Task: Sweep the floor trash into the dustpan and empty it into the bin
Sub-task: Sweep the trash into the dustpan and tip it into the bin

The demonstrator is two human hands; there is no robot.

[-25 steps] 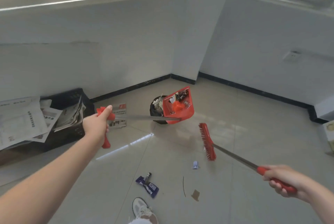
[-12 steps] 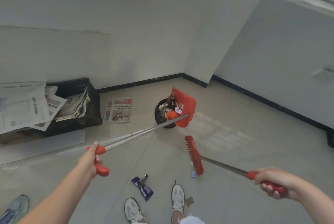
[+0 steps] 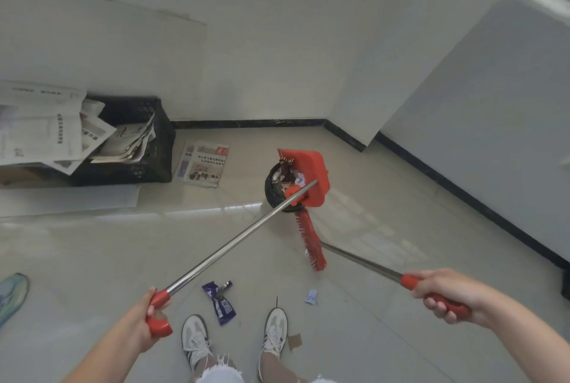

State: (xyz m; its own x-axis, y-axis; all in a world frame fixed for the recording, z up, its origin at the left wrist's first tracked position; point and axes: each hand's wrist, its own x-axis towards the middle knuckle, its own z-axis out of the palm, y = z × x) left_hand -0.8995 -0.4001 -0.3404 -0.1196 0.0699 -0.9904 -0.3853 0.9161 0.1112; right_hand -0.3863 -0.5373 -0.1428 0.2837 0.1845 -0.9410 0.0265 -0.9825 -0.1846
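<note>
Dustpan, red plastic on a long metal handle, tipped on edge over the black bin by the far wall, its open side facing the bin; wrappers and paper scraps lie at its mouth and in the bin. Writing: a newspaper on the floor left of the bin carries a red masthead and dark headline characters, too small to read; the papers heaped in the black crate show printed columns and headlines, likewise illegible. No brand mark is legible on either tool.

Left hand, fingers wrapped tight around the red grip at the near end of the dustpan handle; the pan lies well away from it, up and to the right, at the shaft's far end. Right hand, closed in a fist on the red grip of the broom; the red brush head hangs just below the dustpan, bristles to the left, near the bin's base.

On the tiled floor between the hands: a purple wrapper, a small pale blue scrap and a brown card piece, all beside the person's white shoes. A teal shoe shows at the left edge.

Compared with half a second earlier, the dustpan is tilted further over the bin, the brush head has moved up close under it, and the left hand sits lower and nearer the body.
</note>
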